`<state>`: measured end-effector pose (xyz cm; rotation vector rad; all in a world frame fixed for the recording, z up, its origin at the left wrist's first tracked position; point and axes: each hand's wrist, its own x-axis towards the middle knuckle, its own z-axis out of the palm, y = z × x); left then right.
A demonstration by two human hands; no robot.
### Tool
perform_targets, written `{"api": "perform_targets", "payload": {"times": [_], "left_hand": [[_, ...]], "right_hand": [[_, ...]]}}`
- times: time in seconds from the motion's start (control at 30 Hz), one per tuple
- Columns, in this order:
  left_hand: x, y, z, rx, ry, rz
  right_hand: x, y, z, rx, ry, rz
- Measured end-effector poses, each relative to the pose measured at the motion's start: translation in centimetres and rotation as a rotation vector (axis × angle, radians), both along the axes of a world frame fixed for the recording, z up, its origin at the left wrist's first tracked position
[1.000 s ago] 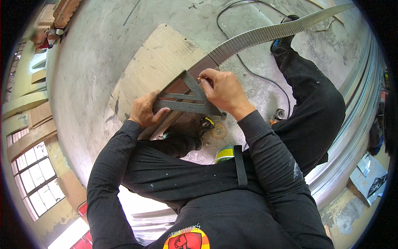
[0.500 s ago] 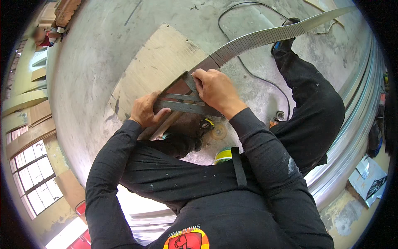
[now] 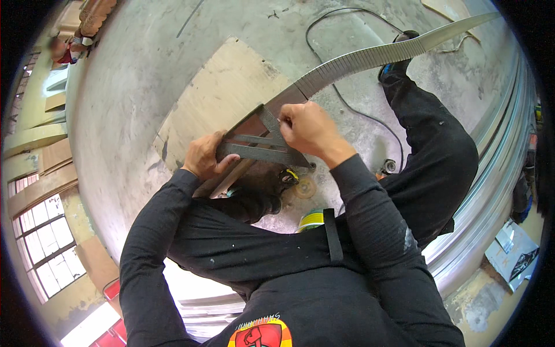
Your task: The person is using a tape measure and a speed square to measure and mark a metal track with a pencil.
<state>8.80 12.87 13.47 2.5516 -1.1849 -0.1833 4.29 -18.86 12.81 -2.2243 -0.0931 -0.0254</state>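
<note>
A dark triangular speed square (image 3: 263,152) lies across the near end of a long curved metal strip (image 3: 364,65), which has many close cross lines or cuts along its middle. My left hand (image 3: 202,155) grips the square's left corner, thumb along its near edge, fingers at the strip's side. Beside the square's slanted right edge, my right hand (image 3: 312,128) is closed in a pinch. Whatever its fingertips hold is hidden. The strip's far end rises past my right foot, and its near part rests above a plywood board (image 3: 217,87).
A black cable (image 3: 347,103) loops over the concrete floor. Near my legs are a black and yellow object (image 3: 287,176), a translucent disc (image 3: 305,187), a yellow-green roll (image 3: 312,218) and a power tool (image 3: 388,166). Long metal profiles (image 3: 483,202) lie at right; a person (image 3: 60,51) is far left.
My right hand has shifted slightly right and down, away from the square's top corner to its slanted edge. The left hand keeps its grip on the square.
</note>
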Motion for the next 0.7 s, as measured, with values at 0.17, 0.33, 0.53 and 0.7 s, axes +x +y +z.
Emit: {"api": "perform_targets", "payload": {"times": [0.17,0.33,0.53,0.7], "left_hand": [[0.1,-0.1,-0.2,-0.002,-0.045,-0.024],[0.0,-0.7,0.1,0.038,0.023,0.016],[0.0,-1.4,0.6,0.056,0.054,0.061],[0.3,-1.6,0.2,0.019,0.031,0.054]], "right_hand": [[2.4,-3.1,-0.1,0.231,-0.160,-0.179],[4.2,-3.4,-2.7,0.394,-0.181,-0.311],[4.4,-3.1,-2.9,0.539,-0.091,-0.351],[4.4,-3.3,-2.8,0.478,-0.095,-0.346]]}}
